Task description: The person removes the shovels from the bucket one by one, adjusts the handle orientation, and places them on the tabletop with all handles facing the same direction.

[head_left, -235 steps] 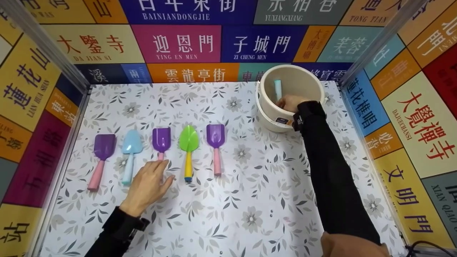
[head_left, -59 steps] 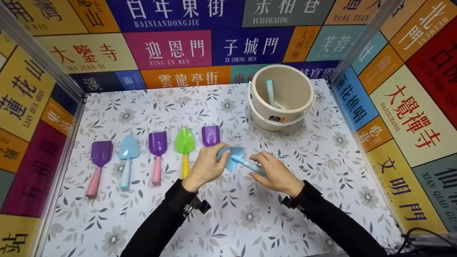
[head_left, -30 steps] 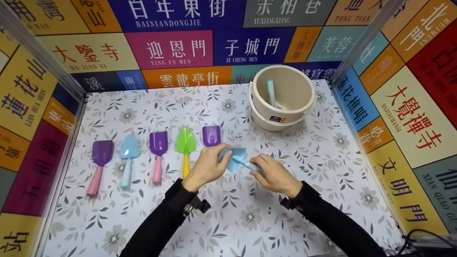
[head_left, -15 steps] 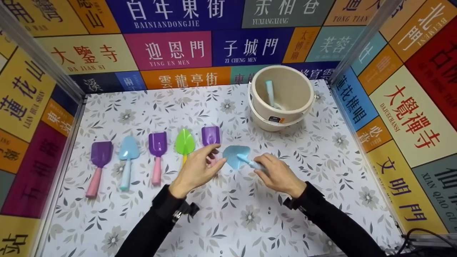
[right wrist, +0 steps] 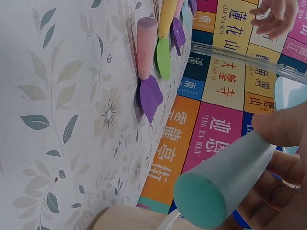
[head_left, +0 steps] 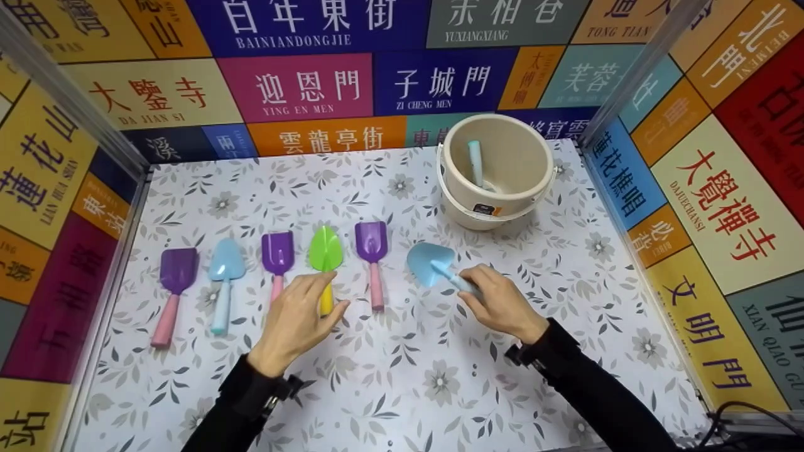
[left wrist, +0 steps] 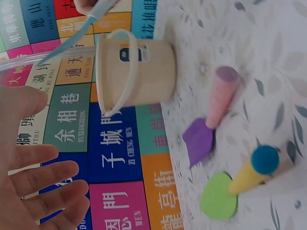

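My right hand [head_left: 502, 304] grips the pale handle of a light blue toy trowel [head_left: 430, 260], its blade pointing left. In the right wrist view the handle's green end cap [right wrist: 199, 201] faces the camera, thumb and fingers wrapped round the shaft [right wrist: 240, 165]. My left hand [head_left: 295, 323] holds nothing, its fingers loosely extended above the table. It overlaps the pink handle of a purple shovel [head_left: 277, 252] and lies close to the yellow handle of a green trowel [head_left: 325, 251]. Right of that lies another purple shovel [head_left: 372, 242] with a pink handle.
A cream bucket [head_left: 524, 204] stands at the back right, with a pale blue handle [head_left: 476, 164] leaning inside. At the left lie a purple shovel [head_left: 179, 270] and a blue trowel [head_left: 227, 260]. Printed panels [head_left: 295, 88] wall the flowered table [head_left: 440, 402] on three sides.
Earlier the right hand reached into the bucket; later both hands held the blue trowel. My left hand has since released the blade and moved left, while the right shifts the trowel slightly right.
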